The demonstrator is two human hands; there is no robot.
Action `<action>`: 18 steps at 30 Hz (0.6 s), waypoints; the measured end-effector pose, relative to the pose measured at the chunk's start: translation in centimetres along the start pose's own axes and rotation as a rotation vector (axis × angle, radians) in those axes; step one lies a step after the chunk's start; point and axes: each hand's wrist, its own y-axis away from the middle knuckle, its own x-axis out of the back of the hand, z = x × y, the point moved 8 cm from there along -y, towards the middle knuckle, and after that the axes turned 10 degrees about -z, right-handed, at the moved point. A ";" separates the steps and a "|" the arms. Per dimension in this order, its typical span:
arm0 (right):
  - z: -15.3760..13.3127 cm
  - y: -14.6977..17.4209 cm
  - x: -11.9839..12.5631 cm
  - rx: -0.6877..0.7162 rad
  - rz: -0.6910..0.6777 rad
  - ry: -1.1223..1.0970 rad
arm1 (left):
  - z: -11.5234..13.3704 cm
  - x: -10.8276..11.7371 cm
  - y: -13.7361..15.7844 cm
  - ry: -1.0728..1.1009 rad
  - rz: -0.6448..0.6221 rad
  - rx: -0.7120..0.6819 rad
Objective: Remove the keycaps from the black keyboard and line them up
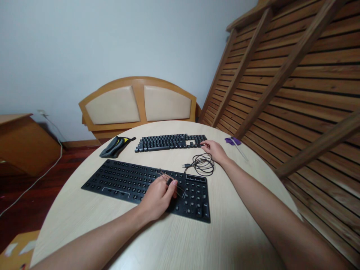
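Observation:
A black keyboard (120, 180), most of its switches bare, lies slantwise across the near half of the table. A few black keycaps (203, 210) still sit at its lower right corner. Over its right half, my left hand (157, 195) is closed around a wire keycap puller (169, 181), whose thin wires stick out past the fingers. Farther back, loose black keycaps (161, 141) are laid out in rows in keyboard order. At the right end of those rows my right hand (215, 150) pinches a keycap, mostly covered by the fingertips.
A coiled black USB cable (203, 165) rests behind the keyboard, close to my right wrist. Grey-and-yellow gloves or a pouch (116, 146) lie at the table's left. A purple cloth (233, 141) with a thin rod (239, 150) is at the right edge. Wooden slats (281, 97) lean beyond.

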 end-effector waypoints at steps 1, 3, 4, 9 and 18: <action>0.0 0.0 0.0 0.001 0.004 0.000 | 0.0 0.0 0.0 0.000 -0.001 0.000; 0.0 -0.1 0.0 0.003 0.010 -0.001 | 0.1 0.0 0.0 -0.001 -0.002 0.002; -0.1 -0.1 -0.1 0.005 0.012 -0.003 | 0.1 -0.1 0.0 -0.002 -0.002 0.004; -0.5 0.0 0.0 0.014 0.014 -0.018 | 0.0 -0.1 0.0 -0.010 0.000 0.007; -3.2 1.4 4.1 -0.006 0.142 -0.021 | 0.2 0.0 -0.1 -0.037 0.010 -0.012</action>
